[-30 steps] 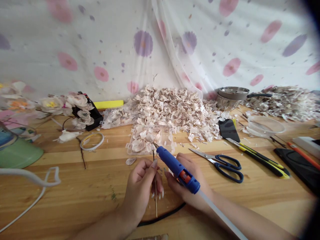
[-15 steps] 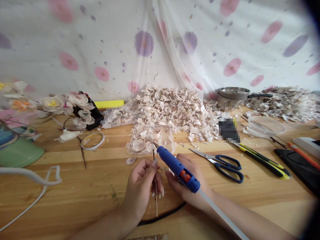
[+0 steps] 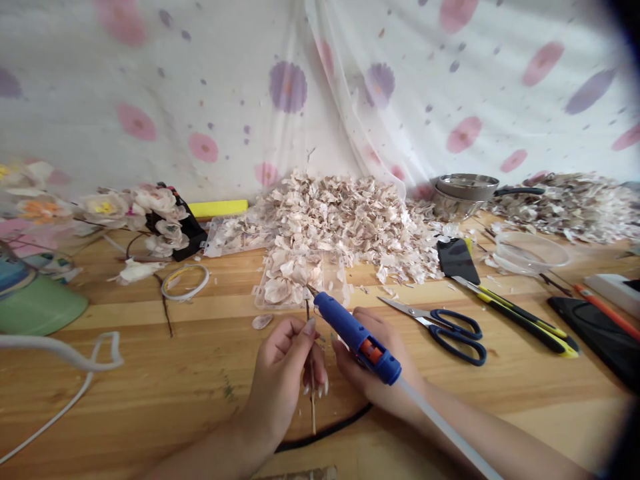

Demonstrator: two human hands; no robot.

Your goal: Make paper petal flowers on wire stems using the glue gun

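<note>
Upright between the thumb and fingers of my left hand [image 3: 285, 367] is a thin brown twig [image 3: 313, 400]. My right hand [image 3: 377, 363] is wrapped round a blue glue gun [image 3: 350, 329], with a translucent glue stick [image 3: 440, 427] trailing from its back end. The gun's metal nozzle [image 3: 312, 291] is close to the top of the twig; whether they touch I cannot tell. Just behind the nozzle lies a clear plastic case [image 3: 336, 283] with pale petals [image 3: 280, 289] in it. One loose petal [image 3: 262, 322] rests left of the twig's top.
Behind the case rises a large petal heap [image 3: 340, 213]. Scissors [image 3: 435, 327] and a yellow-black utility knife [image 3: 530, 320] lie on the right. At left are a tape roll [image 3: 185, 282], a white cable [image 3: 65, 353] and finished flowers [image 3: 160, 207]. A black cord [image 3: 330, 430] crosses the front.
</note>
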